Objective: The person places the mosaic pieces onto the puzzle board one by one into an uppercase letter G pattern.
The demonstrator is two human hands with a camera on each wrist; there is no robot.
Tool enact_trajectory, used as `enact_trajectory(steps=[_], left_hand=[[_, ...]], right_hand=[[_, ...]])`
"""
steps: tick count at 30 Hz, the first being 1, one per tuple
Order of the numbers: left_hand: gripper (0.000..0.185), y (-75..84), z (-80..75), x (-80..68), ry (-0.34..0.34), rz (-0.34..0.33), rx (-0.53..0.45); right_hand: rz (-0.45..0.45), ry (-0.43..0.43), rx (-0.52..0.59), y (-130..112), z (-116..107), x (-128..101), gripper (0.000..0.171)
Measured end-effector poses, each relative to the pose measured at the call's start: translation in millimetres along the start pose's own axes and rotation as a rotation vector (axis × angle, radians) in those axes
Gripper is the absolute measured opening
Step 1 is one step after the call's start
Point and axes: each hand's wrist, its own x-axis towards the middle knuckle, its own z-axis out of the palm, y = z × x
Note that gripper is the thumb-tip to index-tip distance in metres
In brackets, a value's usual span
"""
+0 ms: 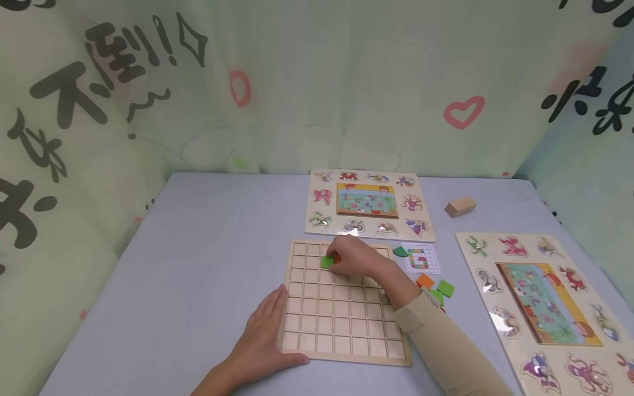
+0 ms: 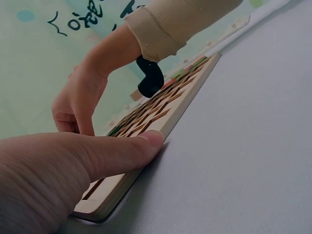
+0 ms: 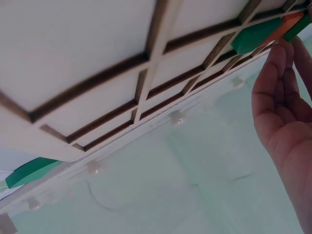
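Note:
A wooden grid board (image 1: 324, 324) with square cells lies on the table. My left hand (image 1: 264, 330) rests at its near left corner, fingers straight along the left side; the thumb (image 2: 129, 153) lies on the rim in the left wrist view. Over the far rows, my right hand (image 1: 356, 257) pinches a green tile (image 1: 326, 262) at the grid. Beside that tile are an orange piece (image 3: 287, 25) and a dark green piece (image 3: 256, 36) with a rounded end, mostly hidden by the hand in the head view.
Right of the board lie a pattern card (image 1: 431, 263), a dark green piece (image 1: 400, 251), an orange tile (image 1: 425, 281) and green tiles (image 1: 446, 288). Two sea-animal puzzle boards, one behind (image 1: 324, 231) and one at right (image 1: 482, 275), and a wooden block (image 1: 460, 207) surround these.

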Motion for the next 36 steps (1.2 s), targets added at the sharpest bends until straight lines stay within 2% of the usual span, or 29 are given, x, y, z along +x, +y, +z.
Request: enact_trajectory(steps=[23, 29, 36], left_hand=[[0.121, -0.6, -0.2, -0.2, -0.006, 0.000, 0.008], [0.121, -0.9, 0.7, -0.6, -0.001, -0.002, 0.002], [0.120, -1.3, 1.7, -0.8, 0.029, 0.018, -0.005]], right_hand=[[0.060, 0.042, 0.023, -4, 2, 1, 0.017], [0.053, 0.102, 0.008, 2, -5, -15, 0.028], [0.172, 0.184, 0.017, 25, -19, -40, 0.026]])
